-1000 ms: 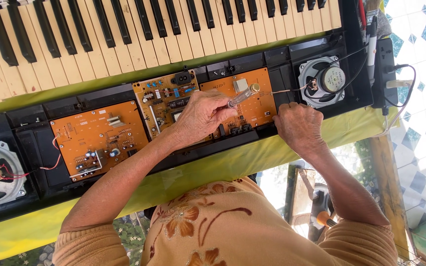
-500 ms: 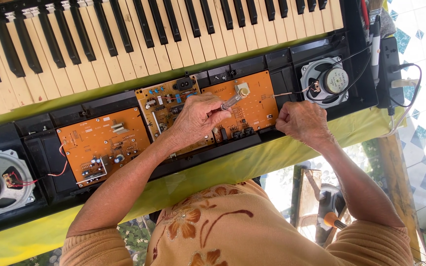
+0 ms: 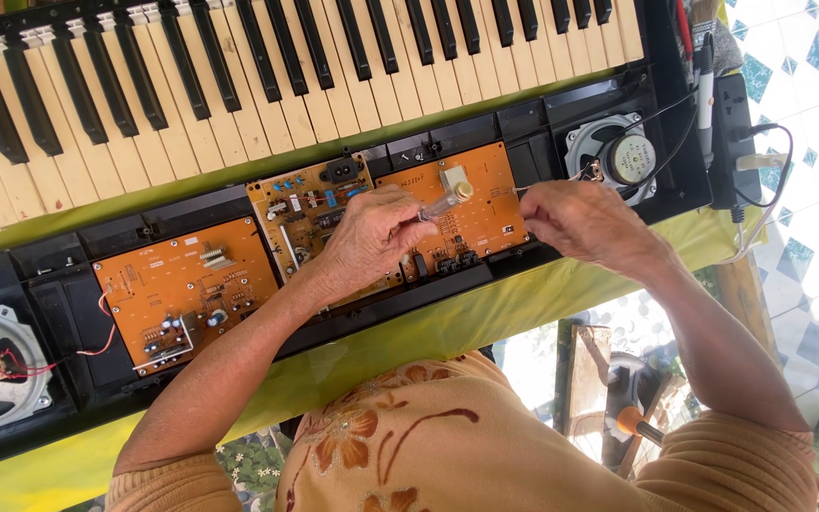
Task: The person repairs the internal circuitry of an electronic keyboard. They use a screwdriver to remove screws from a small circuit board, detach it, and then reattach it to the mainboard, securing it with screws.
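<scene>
- While the left hand rests over the middle orange circuit board, its fingers pinch the clear handle of a screwdriver, which lies slanted above the right-hand orange board.
- Right hand hovers just beside that board, fingers pressed together on a thin wire near the round speaker.
- Both boards sit in the opened black keyboard case, below the keys, on a yellow-green worktop.
</scene>
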